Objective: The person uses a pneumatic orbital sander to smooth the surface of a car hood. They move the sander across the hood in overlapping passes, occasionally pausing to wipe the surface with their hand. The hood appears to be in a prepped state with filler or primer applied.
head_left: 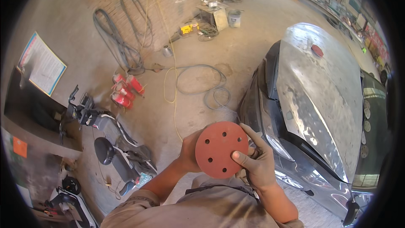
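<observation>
My right hand [257, 164] grips a round red sanding disc [213, 150] with several holes, its thumb pressed on the disc's face. My left hand [188, 152] is closed at the disc's left edge, mostly behind it; whatever is behind the disc is largely hidden. To my right is a dark car with a raised-edged, patchy, sanded-looking hood [316, 109]; another red disc [317, 50] lies on that hood.
A scooter [107, 143] stands at lower left, with red extinguishers [122, 95] beyond it. Coiled hoses [198, 71] and a yellow cord cross the floor ahead. A small table [211, 12], bucket [234, 19] and yellow tool [186, 29] sit along the brick wall.
</observation>
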Demonstrator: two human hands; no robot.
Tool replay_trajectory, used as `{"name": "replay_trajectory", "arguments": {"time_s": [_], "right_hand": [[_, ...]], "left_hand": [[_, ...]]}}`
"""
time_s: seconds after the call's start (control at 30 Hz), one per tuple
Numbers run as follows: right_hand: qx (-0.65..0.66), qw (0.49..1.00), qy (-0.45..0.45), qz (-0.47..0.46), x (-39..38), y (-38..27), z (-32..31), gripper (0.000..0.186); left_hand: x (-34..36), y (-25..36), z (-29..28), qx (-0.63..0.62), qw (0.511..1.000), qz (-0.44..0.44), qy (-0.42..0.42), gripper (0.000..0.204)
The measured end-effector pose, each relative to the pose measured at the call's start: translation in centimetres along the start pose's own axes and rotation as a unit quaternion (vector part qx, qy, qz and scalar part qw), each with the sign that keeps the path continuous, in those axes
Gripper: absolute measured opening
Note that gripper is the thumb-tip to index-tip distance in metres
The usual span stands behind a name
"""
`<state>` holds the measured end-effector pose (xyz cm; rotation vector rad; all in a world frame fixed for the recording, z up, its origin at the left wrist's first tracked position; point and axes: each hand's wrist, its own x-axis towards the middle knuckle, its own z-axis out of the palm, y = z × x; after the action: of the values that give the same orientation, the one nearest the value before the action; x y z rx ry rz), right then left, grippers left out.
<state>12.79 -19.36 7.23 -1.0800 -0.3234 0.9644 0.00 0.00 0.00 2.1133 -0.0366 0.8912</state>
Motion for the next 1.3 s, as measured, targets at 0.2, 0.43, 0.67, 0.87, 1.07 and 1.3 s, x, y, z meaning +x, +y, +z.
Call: {"name": "replay_trajectory", "arguments": {"time_s": [0.2, 0.43, 0.67, 0.87, 1.07, 1.3], "right_hand": [[-0.006, 1.000, -0.004, 0.007, -0.2, -0.1, -0.2, 0.075], [-0.072, 0.997, 0.012, 0.016, -0.3, -1.0, 0.3, 0.073], [-0.143, 0.989, 0.012, 0.045, 0.1, -1.3, 0.2, 0.071], [-0.172, 0.985, 0.003, 0.023, 0.7, -1.0, -0.6, 0.072], [-0.192, 0.981, -0.024, 0.020, 1.1, -0.8, -1.4, 0.071], [-0.210, 0.977, -0.031, 0.022, 1.5, -0.1, -2.0, 0.073]], "left_hand": [[0.0, 0.4, 0.5, -0.011, 1.000, -0.008, 0.014, 0.079], [-0.1, -0.4, -0.1, 0.025, 1.000, 0.008, -0.007, 0.081], [-0.7, -1.2, -0.1, 0.034, 0.999, 0.020, -0.009, 0.078], [-0.3, -0.8, 0.1, 0.037, 0.999, 0.020, -0.005, 0.076], [-0.4, -0.7, -0.1, 0.032, 0.999, 0.000, -0.027, 0.077], [-0.5, -1.1, 0.2, 0.028, 0.999, 0.011, -0.029, 0.081]]}}
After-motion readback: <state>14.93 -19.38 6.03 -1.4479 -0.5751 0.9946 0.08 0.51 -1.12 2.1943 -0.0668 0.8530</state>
